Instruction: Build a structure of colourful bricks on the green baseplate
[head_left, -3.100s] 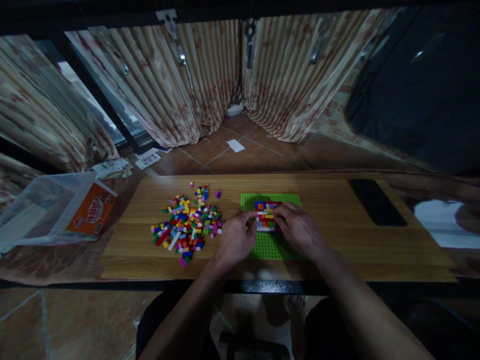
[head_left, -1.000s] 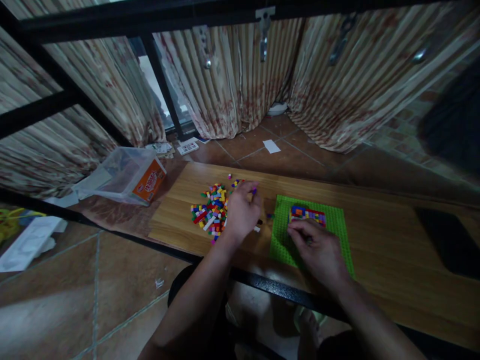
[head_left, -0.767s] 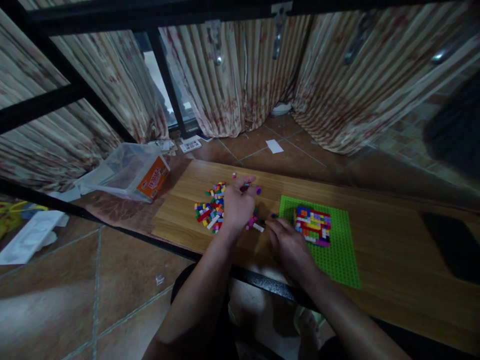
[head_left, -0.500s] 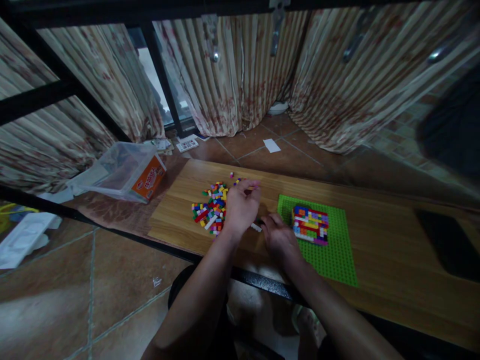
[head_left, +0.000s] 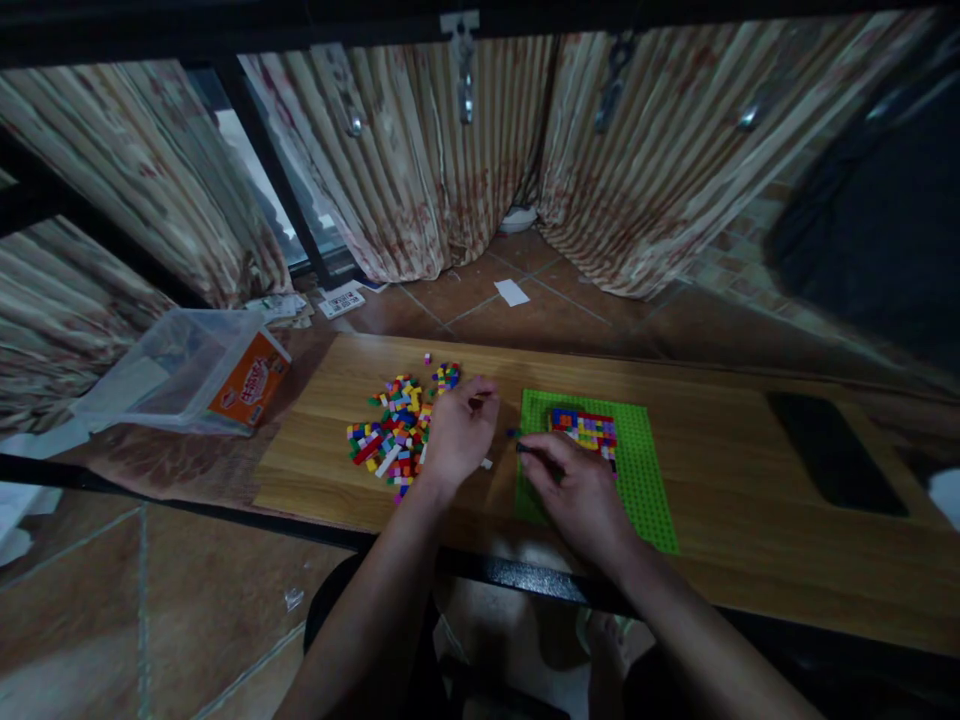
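My right hand (head_left: pixel 581 490) pinches a small dark brick (head_left: pixel 523 449) between thumb and fingertips, over the left edge of the green baseplate (head_left: pixel 645 500). Partly behind that hand, a block built of many-coloured bricks (head_left: pixel 592 425) sits on the baseplate. My left hand (head_left: pixel 461 430) hovers at the right side of the loose brick pile (head_left: pixel 390 430), hiding part of it. Its fingers are loosely bent and apart, with nothing visible in them. A white brick (head_left: pixel 486 464) lies on the wood between my hands, and a small blue brick (head_left: pixel 513 433) is just beyond the right fingertips.
A lone pink-and-white brick (head_left: pixel 427 358) lies near the far edge of the wooden table (head_left: pixel 712 430). To the right rests a dark flat phone-like slab (head_left: pixel 836 450). A clear plastic bin (head_left: pixel 180 360) with an orange label stands at the left. Curtains (head_left: pixel 420 170) hang behind.
The view has swung to the right. My right hand has lifted to the baseplate's left edge, with a dark brick now visible in its pinch. My left hand's fingers have curled more.
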